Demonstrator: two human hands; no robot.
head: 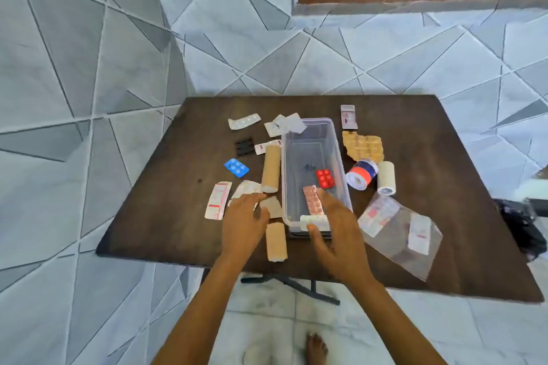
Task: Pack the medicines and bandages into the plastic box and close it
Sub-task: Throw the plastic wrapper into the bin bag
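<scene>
An open clear plastic box (311, 127) stands mid-table, holding a red blister pack (324, 178) and a pink blister strip (312, 200). My right hand (335, 231) hovers at the box's near end with fingers spread. Its index finger touches the pink strip and its thumb rests against a white strip (318, 221) on the near rim. My left hand (243, 216) is left of the box, thumb and fingers pinching the end of a small beige bandage roll (274, 206). Two more beige rolls lie nearby, a long one (271, 169) and a short one (275, 241).
Left of the box lie a blue blister pack (236, 167), white strips (218, 200) and sachets (284, 124). To its right are a tan blister sheet (361, 145), a tape roll (361, 173), a white bandage roll (386, 178) and a clear bag (397, 228). The dark table (148, 216) ends just below my hands.
</scene>
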